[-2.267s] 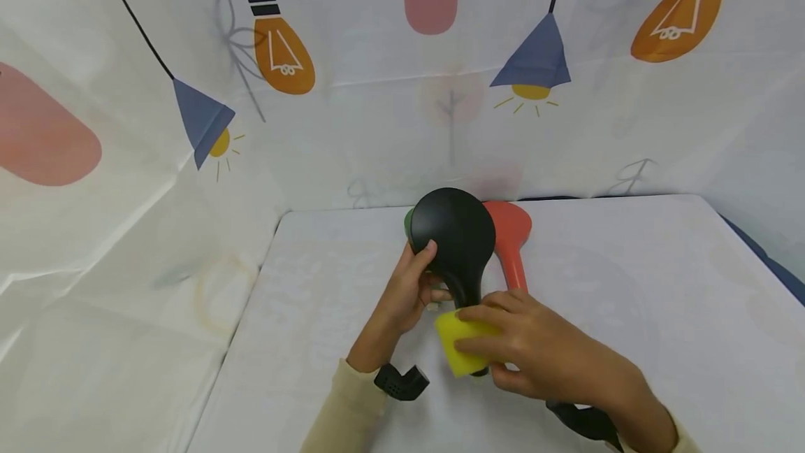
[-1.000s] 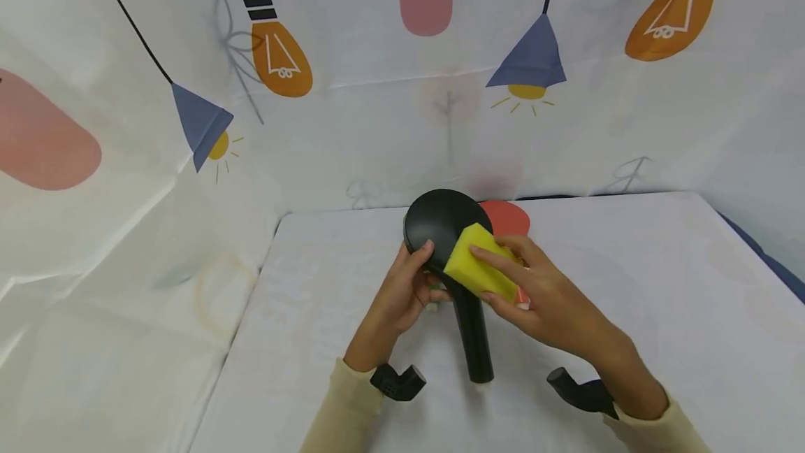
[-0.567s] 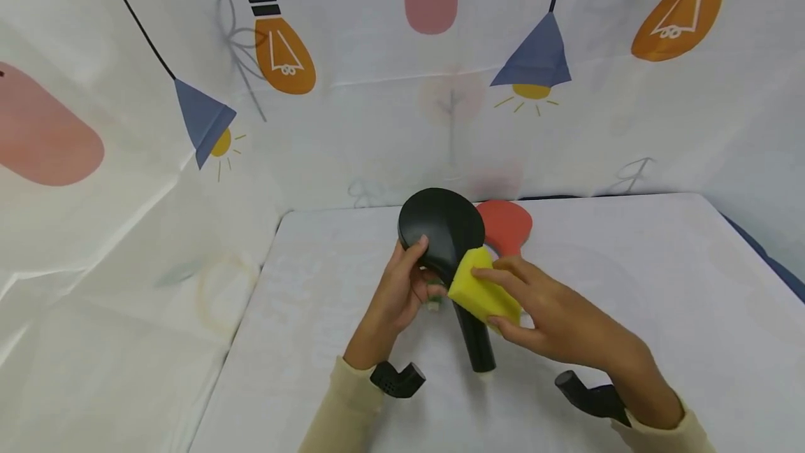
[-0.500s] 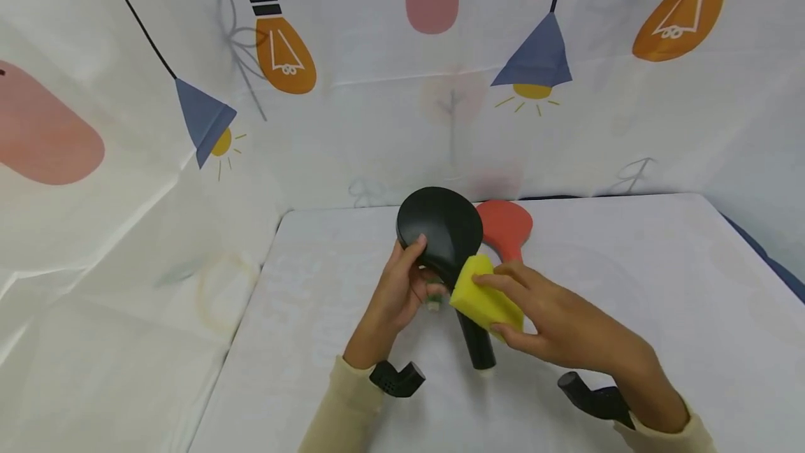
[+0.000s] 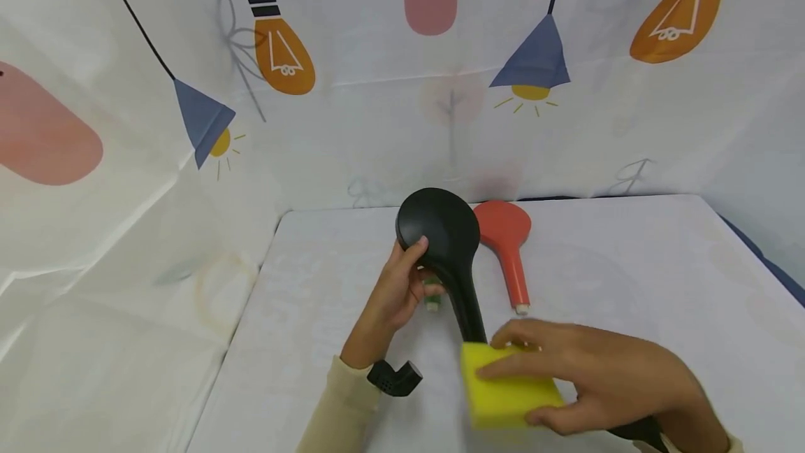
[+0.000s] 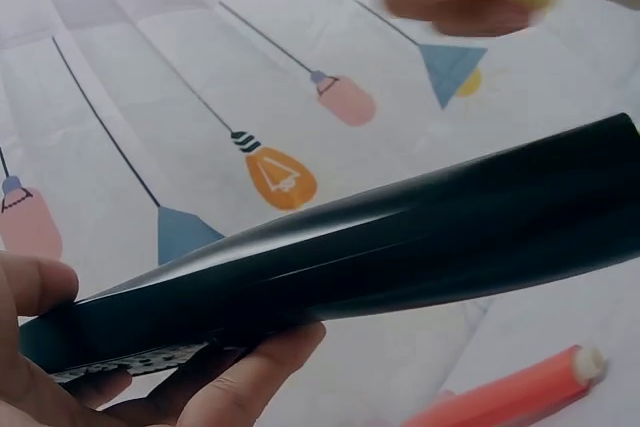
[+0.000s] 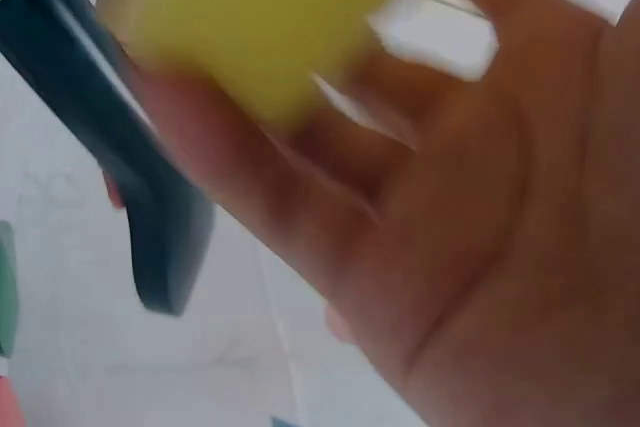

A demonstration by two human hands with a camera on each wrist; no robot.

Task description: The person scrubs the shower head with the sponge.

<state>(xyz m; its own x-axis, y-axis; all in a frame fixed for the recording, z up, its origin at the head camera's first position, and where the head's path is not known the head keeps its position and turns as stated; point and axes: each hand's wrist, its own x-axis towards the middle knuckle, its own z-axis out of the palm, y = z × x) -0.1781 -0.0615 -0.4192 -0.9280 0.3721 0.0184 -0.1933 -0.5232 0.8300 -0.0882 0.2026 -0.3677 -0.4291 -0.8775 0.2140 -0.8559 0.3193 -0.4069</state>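
Observation:
My left hand [image 5: 396, 296] holds a black shower head [image 5: 437, 226] by its round head, thumb on the smooth back and fingers beneath. In the left wrist view a speckled face shows on the underside of the shower head [image 6: 330, 257]. Between thumb and fingers my right hand [image 5: 604, 376] grips a yellow sponge [image 5: 506, 390], blurred in both wrist views. From the head camera the sponge covers the handle's lower end; in the left wrist view a gap separates the two.
A red shower head [image 5: 503, 222] with a pale connector lies on the white table [image 5: 629, 278] just right of the black one. Part of a green handle [image 5: 432, 297] shows behind my left fingers. A printed cloth [image 5: 377, 131] hangs behind the table.
Sponge and right hand went from the handle up to the head's lower edge, then back down past the handle's end, uncovering the red handle. My left hand keeps its grip, nearly still.

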